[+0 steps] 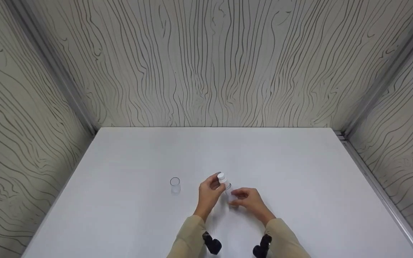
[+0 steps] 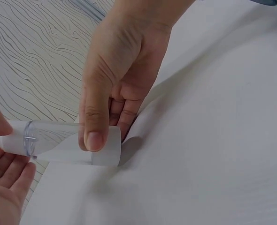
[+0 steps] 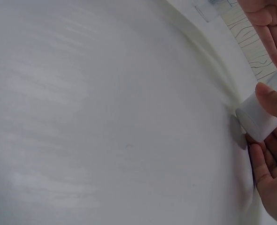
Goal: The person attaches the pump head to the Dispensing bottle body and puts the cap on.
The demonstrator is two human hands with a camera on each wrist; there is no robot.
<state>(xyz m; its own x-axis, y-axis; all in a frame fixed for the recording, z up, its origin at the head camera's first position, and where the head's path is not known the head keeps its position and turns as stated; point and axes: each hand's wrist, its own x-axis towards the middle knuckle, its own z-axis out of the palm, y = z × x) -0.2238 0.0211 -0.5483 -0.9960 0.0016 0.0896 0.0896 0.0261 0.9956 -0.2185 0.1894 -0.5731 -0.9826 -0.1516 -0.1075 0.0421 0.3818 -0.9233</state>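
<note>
Both hands hold a slim clear bottle with a stepped white top and a white base. It is tilted, its top toward the far left. My left hand pinches the white top between thumb and fingers. Lower down, my right hand grips near the base, thumb on one side and fingers behind. In the right wrist view the base shows under the right thumb, just over the table. To the left of the hands stands a small clear cup, open end up.
A white table lies under the hands. Wood-patterned panels rise behind it and at both sides, with grey metal posts at the corners. Dark wrist cameras sit at the sleeves.
</note>
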